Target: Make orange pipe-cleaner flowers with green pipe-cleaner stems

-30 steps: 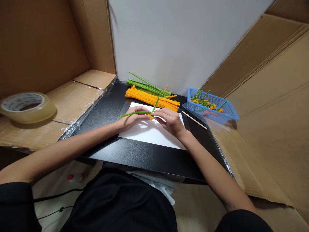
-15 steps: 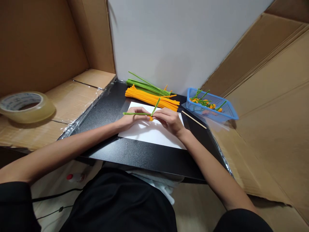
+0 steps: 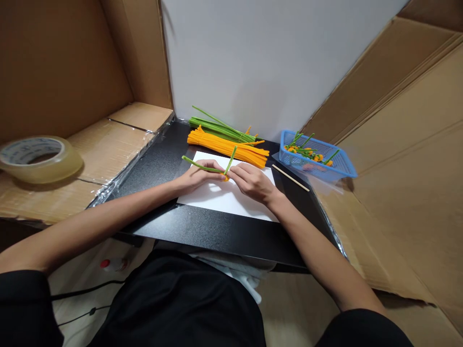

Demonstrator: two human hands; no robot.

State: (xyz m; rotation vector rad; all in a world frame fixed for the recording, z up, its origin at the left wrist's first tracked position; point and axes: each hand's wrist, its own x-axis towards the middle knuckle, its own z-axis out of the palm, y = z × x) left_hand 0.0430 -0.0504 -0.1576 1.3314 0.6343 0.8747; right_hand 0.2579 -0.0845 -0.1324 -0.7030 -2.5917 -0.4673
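Observation:
Over a white sheet of paper (image 3: 231, 205), both hands meet at a small orange pipe-cleaner piece (image 3: 225, 178) with a green pipe cleaner (image 3: 202, 167) joined to it. One green end points left across my left hand (image 3: 198, 178); the other sticks up between the hands. My left hand is closed, its thumb and finger pinching the orange part from the left. From the right, my right hand (image 3: 252, 181) is closed with its fingertips at the same spot. The fingertips partly hide where green and orange join.
Behind the paper lie an orange pipe-cleaner bundle (image 3: 227, 146) and a green bundle (image 3: 220, 129). A blue basket (image 3: 343, 168) holding small orange-and-green pieces stands at the right. A thin wooden stick (image 3: 290, 178) lies before it. A tape roll (image 3: 68, 161) rests on cardboard at left.
The green end on the left has tilted upward and now looks bent. The upright end has shifted slightly left. My right hand's fingers have curled a little; both hands stay in place.

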